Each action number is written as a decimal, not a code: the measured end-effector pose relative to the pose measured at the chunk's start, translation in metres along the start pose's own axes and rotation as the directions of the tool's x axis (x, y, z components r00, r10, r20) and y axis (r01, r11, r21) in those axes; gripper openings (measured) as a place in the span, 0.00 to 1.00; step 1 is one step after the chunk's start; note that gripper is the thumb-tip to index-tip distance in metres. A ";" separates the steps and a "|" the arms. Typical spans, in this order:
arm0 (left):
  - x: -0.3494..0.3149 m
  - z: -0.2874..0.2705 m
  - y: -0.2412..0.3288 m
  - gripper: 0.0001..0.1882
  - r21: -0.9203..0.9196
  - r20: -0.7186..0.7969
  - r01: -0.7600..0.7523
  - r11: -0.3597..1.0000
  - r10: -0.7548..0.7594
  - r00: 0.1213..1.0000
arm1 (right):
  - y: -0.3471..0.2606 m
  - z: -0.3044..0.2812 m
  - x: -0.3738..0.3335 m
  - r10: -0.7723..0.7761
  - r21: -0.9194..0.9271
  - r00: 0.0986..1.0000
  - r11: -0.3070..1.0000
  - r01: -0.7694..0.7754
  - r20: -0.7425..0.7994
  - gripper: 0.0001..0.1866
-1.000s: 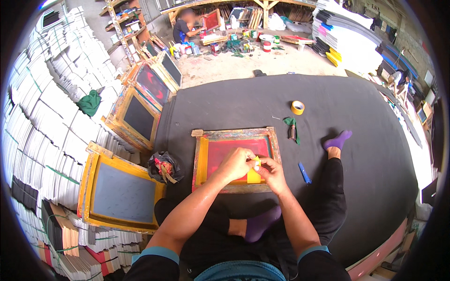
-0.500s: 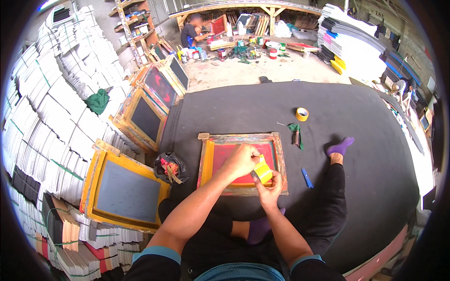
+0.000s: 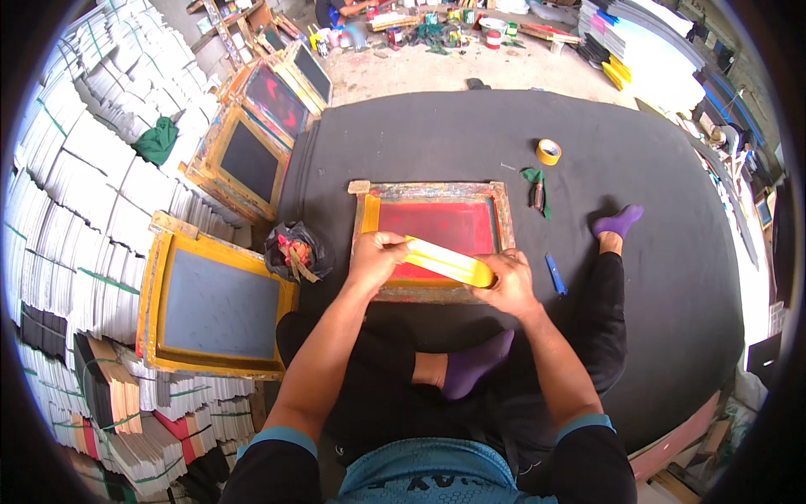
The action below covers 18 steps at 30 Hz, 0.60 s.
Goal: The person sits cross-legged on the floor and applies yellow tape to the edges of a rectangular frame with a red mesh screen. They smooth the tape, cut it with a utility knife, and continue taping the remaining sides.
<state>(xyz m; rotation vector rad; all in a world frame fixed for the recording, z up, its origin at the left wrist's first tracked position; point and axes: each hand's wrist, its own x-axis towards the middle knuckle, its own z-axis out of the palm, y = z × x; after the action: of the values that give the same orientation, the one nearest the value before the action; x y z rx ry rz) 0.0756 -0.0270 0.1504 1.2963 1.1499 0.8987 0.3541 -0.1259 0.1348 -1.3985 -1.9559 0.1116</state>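
A strip of yellow tape (image 3: 445,261) stretches between my hands, slanting down to the right over a screen-printing frame (image 3: 438,189). My left hand (image 3: 374,262) pinches the strip's loose end near the frame's left side. On the right, my right hand (image 3: 511,284) is closed round the tape roll, which its fingers mostly hide. The frame lies flat on a black mat, with red mesh (image 3: 437,223) inside worn wooden bars and yellow tape along its inner left side. Whether the strip touches the frame I cannot tell.
Right of the frame lie another tape roll (image 3: 548,152), a tool with green cloth (image 3: 537,195) and a blue cutter (image 3: 556,275). A black bag of scraps (image 3: 298,252) and a leaning screen (image 3: 220,302) are left. My purple-socked feet flank this spot; a person (image 3: 340,12) crouches far back.
My hands have moved apart, drawing a long strip of tape off the roll; the left went left, the right went right. The view has tilted down.
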 end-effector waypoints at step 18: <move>-0.017 -0.075 -0.177 0.10 -0.019 -0.179 0.222 0.975 -0.221 0.959 | 0.126 -0.038 -0.087 0.426 0.085 0.821 0.868 -0.490 0.381 0.32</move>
<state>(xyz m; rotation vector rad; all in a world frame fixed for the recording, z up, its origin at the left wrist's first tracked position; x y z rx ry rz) -0.0199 -0.0434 -0.0161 1.0771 1.4070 0.8606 0.4894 -0.1610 0.0627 -1.7967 -1.7736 0.7978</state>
